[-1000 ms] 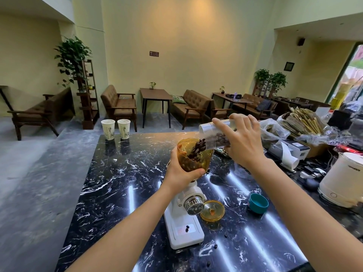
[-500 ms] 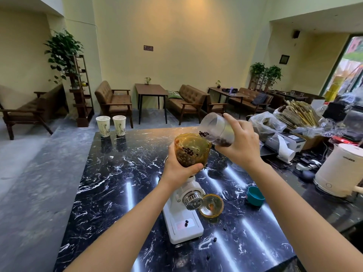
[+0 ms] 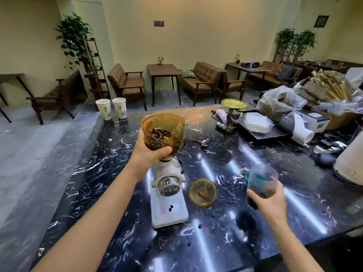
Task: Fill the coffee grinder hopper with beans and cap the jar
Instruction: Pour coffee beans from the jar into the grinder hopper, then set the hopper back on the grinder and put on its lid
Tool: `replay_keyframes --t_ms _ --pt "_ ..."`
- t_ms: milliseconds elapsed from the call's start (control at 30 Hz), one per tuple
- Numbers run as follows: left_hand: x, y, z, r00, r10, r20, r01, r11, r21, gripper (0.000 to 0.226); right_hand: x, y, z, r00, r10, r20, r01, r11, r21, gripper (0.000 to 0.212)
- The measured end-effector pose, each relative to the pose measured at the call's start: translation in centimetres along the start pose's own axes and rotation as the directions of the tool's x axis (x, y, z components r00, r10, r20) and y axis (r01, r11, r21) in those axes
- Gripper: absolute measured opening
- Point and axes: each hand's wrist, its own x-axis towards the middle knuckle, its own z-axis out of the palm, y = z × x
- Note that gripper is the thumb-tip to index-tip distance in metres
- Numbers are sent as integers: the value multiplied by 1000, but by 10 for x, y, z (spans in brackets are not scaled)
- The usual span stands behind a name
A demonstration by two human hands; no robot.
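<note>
A white coffee grinder point(image 3: 169, 203) stands on the black marble counter point(image 3: 117, 183). Its amber hopper point(image 3: 176, 126) has no lid and holds a heap of dark beans point(image 3: 159, 134). My left hand point(image 3: 151, 152) grips the hopper's lower front. My right hand point(image 3: 269, 199) holds a clear jar point(image 3: 261, 179) upright, low over the counter to the right of the grinder, with a few beans left in its bottom. Behind the jar, partly hidden, sits its teal cap point(image 3: 247, 176). The amber hopper lid point(image 3: 202, 192) lies flat between grinder and jar.
Loose beans point(image 3: 200, 226) are scattered on the counter and the grinder's base. A white kettle point(image 3: 351, 161) stands at the right edge, two paper cups point(image 3: 111, 108) at the far left corner. A second grinder point(image 3: 231, 114), bags and a receipt printer point(image 3: 306, 120) crowd the back right.
My right hand has swung the jar away from above the hopper, turned it upright and brought it down to the right near the teal cap. The left hand stays on the hopper.
</note>
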Motion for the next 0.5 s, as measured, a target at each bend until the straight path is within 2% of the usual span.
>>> replay_keyframes --t_ms 100,200,300,367,433,467,500 --pt "-2 4 3 998 -46 47 50 995 -85 101 9 40 -13 995 88 -39 -88 996 4 83" --pt "-4 5 5 993 -83 81 90 991 -99 99 14 67 -20 993 101 -54 -99 995 30 80" --pt "-6 8 7 991 -119 67 127 984 -125 109 17 76 -22 994 113 -6 -112 993 40 90" --pt "-6 9 8 988 -124 89 135 983 -125 113 7 81 -26 989 133 -56 -131 991 39 93" --pt "-5 10 9 988 -124 93 135 983 -128 119 -20 94 -28 959 14 -283 -13 1000 5 65" --pt "-4 9 8 989 -120 89 131 983 -132 118 -38 94 -26 942 -40 -334 41 999 -5 49" --pt "-4 7 6 991 -105 83 116 983 -142 110 -52 91 -19 951 -81 -299 81 997 -11 35"
